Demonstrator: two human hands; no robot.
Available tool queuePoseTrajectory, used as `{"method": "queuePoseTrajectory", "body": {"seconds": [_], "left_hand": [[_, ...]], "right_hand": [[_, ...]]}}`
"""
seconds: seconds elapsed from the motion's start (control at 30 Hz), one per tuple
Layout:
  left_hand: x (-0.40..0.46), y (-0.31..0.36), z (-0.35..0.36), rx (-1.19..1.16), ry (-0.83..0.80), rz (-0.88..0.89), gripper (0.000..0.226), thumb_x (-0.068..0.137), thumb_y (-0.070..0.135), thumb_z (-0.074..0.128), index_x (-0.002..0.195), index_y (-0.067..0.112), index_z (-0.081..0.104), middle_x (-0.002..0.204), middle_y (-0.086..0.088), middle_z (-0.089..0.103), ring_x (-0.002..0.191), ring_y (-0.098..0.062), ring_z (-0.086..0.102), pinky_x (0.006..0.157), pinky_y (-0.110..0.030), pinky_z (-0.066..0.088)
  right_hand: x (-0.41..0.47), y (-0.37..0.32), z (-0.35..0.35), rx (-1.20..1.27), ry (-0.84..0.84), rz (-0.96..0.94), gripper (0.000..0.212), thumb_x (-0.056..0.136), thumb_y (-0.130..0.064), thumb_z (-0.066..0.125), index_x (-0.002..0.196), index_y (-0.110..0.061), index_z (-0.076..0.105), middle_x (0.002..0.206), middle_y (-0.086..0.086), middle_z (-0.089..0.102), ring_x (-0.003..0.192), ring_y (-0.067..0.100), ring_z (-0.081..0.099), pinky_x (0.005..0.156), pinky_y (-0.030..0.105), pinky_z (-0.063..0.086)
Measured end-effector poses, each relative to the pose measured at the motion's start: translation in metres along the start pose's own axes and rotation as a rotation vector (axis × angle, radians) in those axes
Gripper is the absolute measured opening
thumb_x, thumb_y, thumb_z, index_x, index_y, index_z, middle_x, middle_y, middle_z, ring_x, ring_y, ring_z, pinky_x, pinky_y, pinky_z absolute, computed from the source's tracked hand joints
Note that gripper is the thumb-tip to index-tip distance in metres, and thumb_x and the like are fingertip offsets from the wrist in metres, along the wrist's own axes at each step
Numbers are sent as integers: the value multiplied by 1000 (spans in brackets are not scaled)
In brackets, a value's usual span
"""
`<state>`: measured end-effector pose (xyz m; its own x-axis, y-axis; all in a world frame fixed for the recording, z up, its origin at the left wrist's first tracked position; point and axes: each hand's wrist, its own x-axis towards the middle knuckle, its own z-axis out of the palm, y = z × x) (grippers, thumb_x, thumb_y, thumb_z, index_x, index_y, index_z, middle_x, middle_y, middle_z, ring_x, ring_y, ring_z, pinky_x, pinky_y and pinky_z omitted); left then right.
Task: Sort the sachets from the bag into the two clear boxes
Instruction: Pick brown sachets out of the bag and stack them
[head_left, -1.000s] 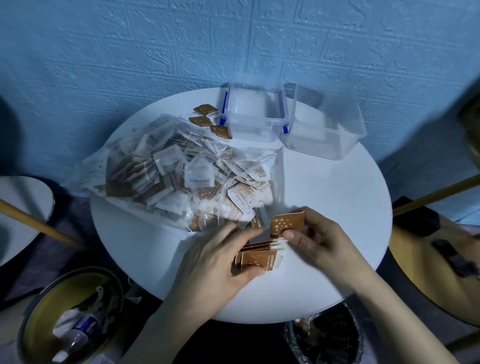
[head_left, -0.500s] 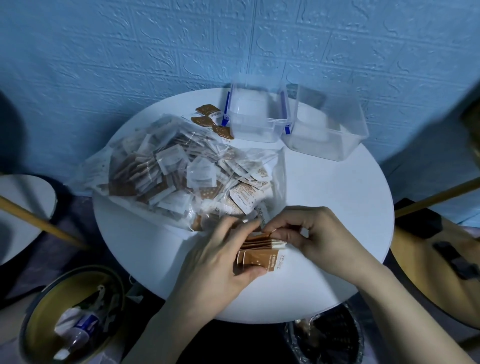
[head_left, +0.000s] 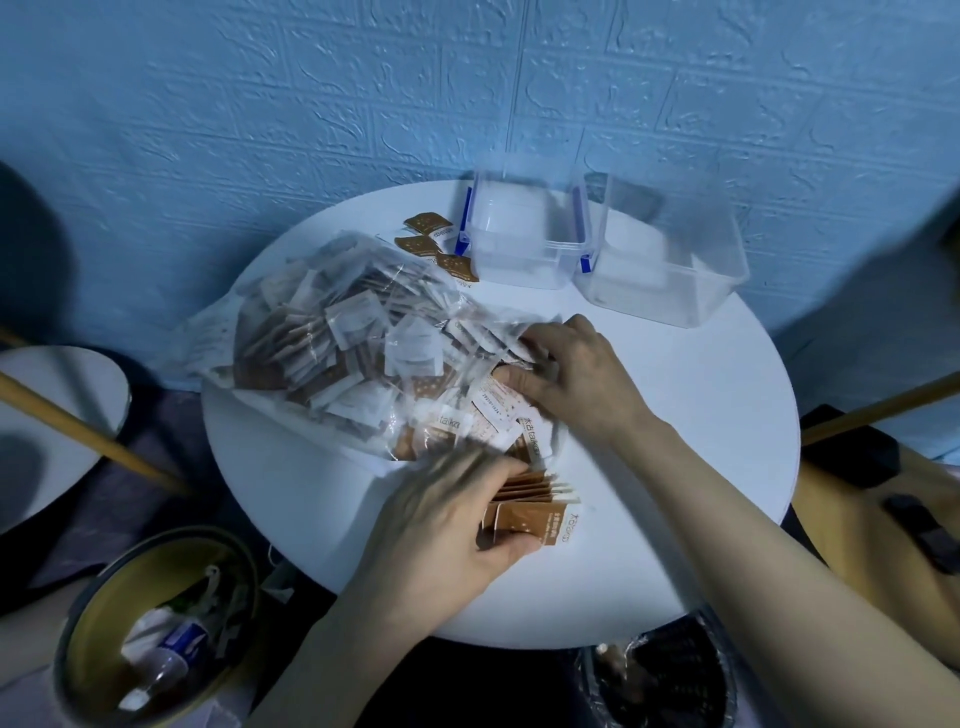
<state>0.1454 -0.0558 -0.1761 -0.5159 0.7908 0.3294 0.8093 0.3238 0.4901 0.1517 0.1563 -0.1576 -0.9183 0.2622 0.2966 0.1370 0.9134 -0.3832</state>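
While gripping a fanned stack of brown paper sachets at lower centre, left hand curled round it; right hand reaching into clear plastic bag mid-frame, fingertips hidden, grip impossible to tell. Two clear plastic boxes upper right on round white table.

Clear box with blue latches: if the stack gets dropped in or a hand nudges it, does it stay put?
The clear box with blue latches looks empty and thin-walled, so probably light and apt to slide on the smooth white table. Its wide flat base makes tipping unlikely. The second clear box stands close beside it and may block sideways drift.
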Motion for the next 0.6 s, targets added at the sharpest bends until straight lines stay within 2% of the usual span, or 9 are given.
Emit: {"method": "queuePoseTrajectory", "body": {"seconds": [0.1, 0.17, 0.23, 0.3, 0.37, 0.43, 0.5, 0.53, 0.6], "left_hand": [[1, 0, 0, -14, -16, -8, 46, 68, 61, 58, 106, 34, 56, 103, 17, 61, 95, -8, 58, 80, -19, 35], [1, -1, 0, -17, -13, -4, 47, 68, 61, 58, 105, 33, 58, 103, 18, 61, 94, -6, 58, 79, -18, 36], [1, -1, 0, -6, 0, 0, 48, 68, 62, 57, 105, 32, 59, 103, 17, 61, 93, -5, 57, 78, -17, 36], [1, -1, 0, 2, 12, 4, 48, 68, 62, 57, 105, 31, 59, 103, 17, 61, 93, -4, 56, 78, -17, 36], [1, 0, 0, 1, 17, 8, 49, 68, 61, 56, 106, 30, 59, 102, 16, 62, 93, -2, 54, 78, -16, 34], [1, 0, 0, 11, 9, 6, 49, 69, 62, 55, 107, 31, 59, 104, 18, 62, 93, -1, 54, 77, -14, 32], [1, 0, 0, 17, 8, 6, 50, 70, 63, 53, 107, 30, 60, 105, 18, 61, 94, -2, 55, 77, -14, 33], [1, 0, 0, 18, 15, 11, 50, 70, 63, 53, 107, 30, 60, 105, 17, 62, 94, -3, 55, 77, -15, 32], [1, 1, 0, 36, 32, 22, 50, 70, 62, 52, 107, 30, 59, 104, 15, 63, 94, -3, 53, 78, -15, 32]], "right_hand": [[-5, 2, -1, -13, 150, -64, 25, 85, -32, 62, 97, -13, 72, 85, 2, 70, 79, 22, 45, 71, 39, 44], [-14, 4, -6, 58, 212, -82, 20, 86, -28, 61, 96, -16, 74, 84, -12, 69, 79, 17, 45, 70, 31, 41], [-27, 5, -14, 249, 237, 1, 14, 88, -25, 65, 96, -19, 75, 79, -23, 64, 76, 12, 47, 68, 22, 38], [-39, 4, -21, 551, 224, 180, 6, 88, -19, 69, 88, -20, 75, 78, -11, 70, 68, 11, 48, 63, 20, 37], [-50, 1, -25, 810, 233, 333, 9, 88, -13, 67, 80, -17, 72, 71, 4, 67, 60, 13, 45, 57, 21, 36], [-61, -1, -23, 1003, 224, 452, 8, 84, -10, 67, 77, -11, 69, 67, 12, 59, 53, 14, 44, 53, 19, 38], [-70, -5, -18, 1180, 179, 543, 3, 82, -7, 67, 81, -10, 68, 66, 14, 59, 48, 16, 47, 50, 22, 41], [-74, -6, -16, 1176, 169, 561, 9, 83, -3, 67, 87, -12, 68, 65, 9, 61, 50, 16, 49, 51, 23, 42], [-80, -5, -13, 874, 172, 510, 22, 84, -4, 70, 97, -22, 65, 75, -6, 66, 60, 12, 52, 61, 22, 42]]}}
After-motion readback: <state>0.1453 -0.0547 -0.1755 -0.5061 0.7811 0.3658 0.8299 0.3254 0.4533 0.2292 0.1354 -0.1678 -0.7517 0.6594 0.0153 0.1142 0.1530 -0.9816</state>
